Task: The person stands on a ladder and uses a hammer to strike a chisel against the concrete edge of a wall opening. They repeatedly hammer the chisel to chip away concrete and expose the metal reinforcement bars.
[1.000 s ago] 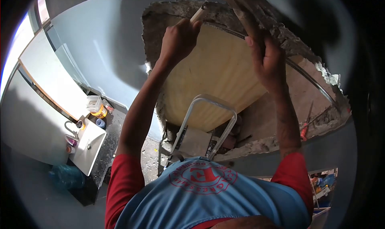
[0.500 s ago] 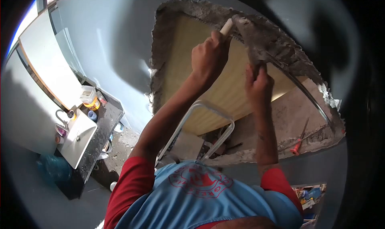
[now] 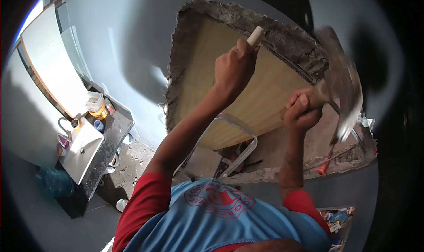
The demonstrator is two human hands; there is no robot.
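My left hand (image 3: 235, 69) is wrapped round the pale handle of what appears to be a chisel (image 3: 255, 35), at the upper edge of a rough opening cut in the wall. The handle's butt end sticks up out of my fist; its blade is hidden. My right hand (image 3: 302, 110) grips the short handle of a hammer (image 3: 341, 82). The hammer head is smeared by motion and stands off to the right, apart from the chisel. A red-handled pointed tool (image 3: 323, 168) rests on the opening's lower right ledge.
Broken masonry (image 3: 289, 42) rims the opening, with a pale yellowish panel (image 3: 245, 106) behind it. A metal ladder's rail (image 3: 251, 146) rises in front of me. To the left are a white sink (image 3: 84, 150), a dark counter (image 3: 115, 128) with containers, and a floor strewn with debris.
The hammer has swung away to the right from the chisel's butt end, where its head was. My right hand has moved right and down; my left hand has hardly shifted.
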